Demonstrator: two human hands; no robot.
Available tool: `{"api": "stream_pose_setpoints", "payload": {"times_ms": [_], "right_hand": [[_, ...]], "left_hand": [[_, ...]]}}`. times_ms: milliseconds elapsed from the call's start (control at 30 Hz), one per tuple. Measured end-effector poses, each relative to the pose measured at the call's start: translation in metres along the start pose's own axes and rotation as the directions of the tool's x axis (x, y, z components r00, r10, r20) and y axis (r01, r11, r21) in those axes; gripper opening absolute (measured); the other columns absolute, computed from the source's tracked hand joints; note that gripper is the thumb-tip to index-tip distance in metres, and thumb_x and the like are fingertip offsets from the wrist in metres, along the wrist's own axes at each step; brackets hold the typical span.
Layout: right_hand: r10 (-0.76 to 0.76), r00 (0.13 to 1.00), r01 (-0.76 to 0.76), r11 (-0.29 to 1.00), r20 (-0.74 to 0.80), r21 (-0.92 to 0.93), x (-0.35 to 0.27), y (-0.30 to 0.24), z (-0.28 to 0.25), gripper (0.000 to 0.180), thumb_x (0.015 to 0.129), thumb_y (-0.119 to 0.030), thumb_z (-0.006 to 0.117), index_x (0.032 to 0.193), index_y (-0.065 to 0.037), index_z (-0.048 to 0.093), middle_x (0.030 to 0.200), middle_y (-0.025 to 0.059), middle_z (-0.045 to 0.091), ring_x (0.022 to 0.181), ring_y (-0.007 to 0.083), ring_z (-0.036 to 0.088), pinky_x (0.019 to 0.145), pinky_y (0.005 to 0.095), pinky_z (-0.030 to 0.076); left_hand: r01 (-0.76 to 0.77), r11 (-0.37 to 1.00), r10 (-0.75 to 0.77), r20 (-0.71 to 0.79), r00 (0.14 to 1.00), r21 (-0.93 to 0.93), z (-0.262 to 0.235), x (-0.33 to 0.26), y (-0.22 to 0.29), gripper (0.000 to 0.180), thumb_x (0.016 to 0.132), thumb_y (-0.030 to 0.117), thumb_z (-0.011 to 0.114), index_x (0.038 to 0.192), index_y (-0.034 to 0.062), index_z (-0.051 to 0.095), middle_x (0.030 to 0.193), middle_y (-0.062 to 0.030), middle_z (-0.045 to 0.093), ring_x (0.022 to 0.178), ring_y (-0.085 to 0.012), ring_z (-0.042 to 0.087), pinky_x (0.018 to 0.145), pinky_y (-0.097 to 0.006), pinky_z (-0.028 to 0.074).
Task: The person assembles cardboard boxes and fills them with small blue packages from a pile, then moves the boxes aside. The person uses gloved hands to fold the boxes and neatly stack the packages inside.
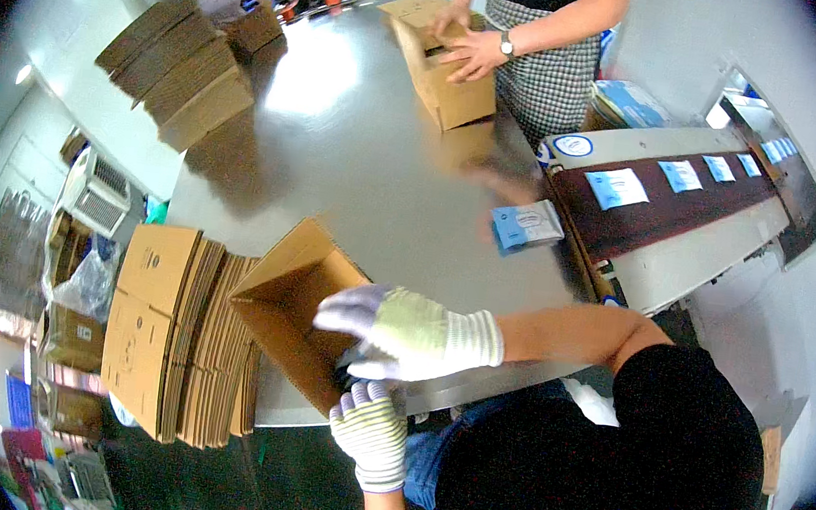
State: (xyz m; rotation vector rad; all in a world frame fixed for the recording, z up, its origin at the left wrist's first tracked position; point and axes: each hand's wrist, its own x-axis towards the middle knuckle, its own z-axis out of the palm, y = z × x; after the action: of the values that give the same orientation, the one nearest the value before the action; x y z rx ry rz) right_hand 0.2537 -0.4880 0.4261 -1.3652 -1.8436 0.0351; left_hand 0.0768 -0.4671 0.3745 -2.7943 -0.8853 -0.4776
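An open cardboard box [299, 288] stands tilted at the near edge of the metal table. My left hand [369, 436], in a striped white glove, has its fingers curled over the box's near edge. Over the box's opening reaches my right hand [409, 336], also gloved, its fingers stretched out and slightly smeared by motion; I see nothing held in it. Beneath that hand, a small dark patch [348, 364] is too unclear to name. The box's bottom is partly hidden behind my right hand.
Folded cardboard boxes [153, 327] stand stacked left of the open box. Blue-and-white packets [529, 227] lie beside a conveyor [675, 210] carrying several similar packets. Across the table, a person's hands [471, 51] work at another box [456, 94]. More cardboard [183, 68] stands far left, near another person.
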Motion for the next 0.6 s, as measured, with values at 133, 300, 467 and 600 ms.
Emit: {"api": "stream_pose_setpoints", "payload": {"times_ms": [133,300,467,600], "right_hand": [[0.342,0.851,-0.333,0.938,-0.399,0.095,-0.068,0.028,-0.005,0.049,0.081,-0.021,0.070,0.122,-0.005,0.049,0.120,0.0174,0.055,0.111,0.0349,0.053,0.095,0.0420,0.044],[0.671,0.739,-0.673,0.732,-0.060,-0.105,-0.167,0.075,0.026,0.045,0.086,-0.031,0.062,0.121,-0.005,0.051,0.121,0.0181,0.054,0.113,0.0365,0.051,0.099,0.0465,0.040],[0.504,0.846,-0.385,0.802,0.171,-0.457,-0.202,0.081,0.053,0.045,0.087,-0.035,0.055,0.121,-0.006,0.053,0.125,0.0172,0.051,0.119,0.0360,0.046,0.102,0.0495,0.035],[0.477,0.869,-0.397,0.830,0.128,-0.392,-0.203,0.081,0.058,0.043,0.085,-0.032,0.056,0.120,-0.006,0.053,0.126,0.0163,0.050,0.121,0.0338,0.045,0.103,0.0482,0.035]], "left_hand": [[0.012,1.000,-0.012,-0.019,1.000,0.024,0.007,0.004,-0.001,0.026,0.077,0.034,0.068,0.085,0.0141,0.054,0.073,-0.0045,0.054,0.066,-0.0233,0.055,0.063,-0.037,0.042],[0.049,0.999,-0.052,-0.148,0.988,-0.023,0.010,0.004,0.004,0.028,0.073,0.034,0.071,0.078,0.0124,0.054,0.071,-0.0057,0.054,0.063,-0.0257,0.054,0.062,-0.039,0.042],[0.048,0.999,-0.050,-0.147,0.988,-0.017,0.014,0.006,0.008,0.030,0.074,0.035,0.070,0.075,0.0108,0.053,0.071,-0.0082,0.054,0.066,-0.0279,0.055,0.064,-0.039,0.043],[0.048,0.999,-0.047,-0.148,0.988,0.001,0.017,0.000,0.011,0.031,0.074,0.037,0.070,0.076,0.0103,0.053,0.071,-0.0082,0.054,0.067,-0.0278,0.055,0.064,-0.039,0.043]]}}
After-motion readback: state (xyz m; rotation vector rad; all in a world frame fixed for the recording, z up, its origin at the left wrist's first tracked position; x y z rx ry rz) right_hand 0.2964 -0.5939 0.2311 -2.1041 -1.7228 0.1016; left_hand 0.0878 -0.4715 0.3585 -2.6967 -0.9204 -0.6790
